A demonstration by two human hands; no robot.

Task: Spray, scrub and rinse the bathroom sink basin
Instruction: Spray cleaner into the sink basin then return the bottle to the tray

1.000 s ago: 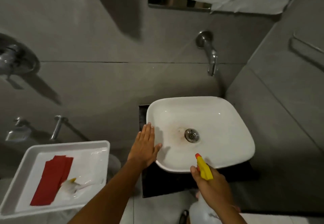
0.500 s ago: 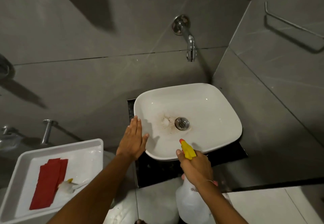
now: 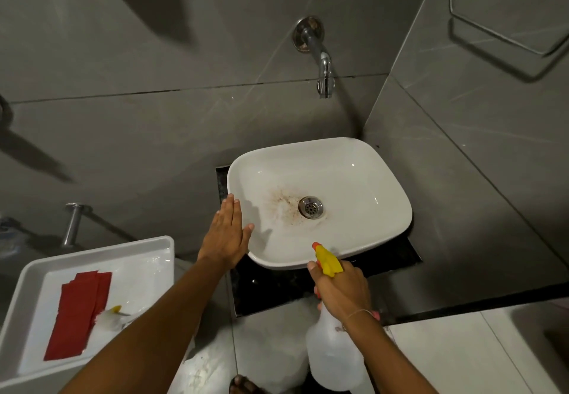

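A white square sink basin [image 3: 354, 178] sits on a dark counter slab, with a brown stain [image 3: 283, 202] left of its metal drain [image 3: 311, 207]. My left hand [image 3: 226, 233] lies flat against the basin's left rim, fingers together and holding nothing. My right hand [image 3: 341, 289] grips a translucent spray bottle [image 3: 334, 353] by its yellow, orange-tipped trigger head [image 3: 328, 258], which points into the basin from the front rim. A chrome tap [image 3: 321, 61] juts from the wall above the basin.
A white tray [image 3: 27, 286] at lower left holds a red cloth [image 3: 78, 310] and a small white brush [image 3: 110, 319]. Grey tiled walls close in behind and on the right, where a towel rail [image 3: 498, 33] hangs. A chrome pipe [image 3: 72, 224] sticks out at left.
The view has shifted so the basin and both hands sit lower and more central. A light patch of spray now shows over the stain beside the drain. Both hands keep their places.
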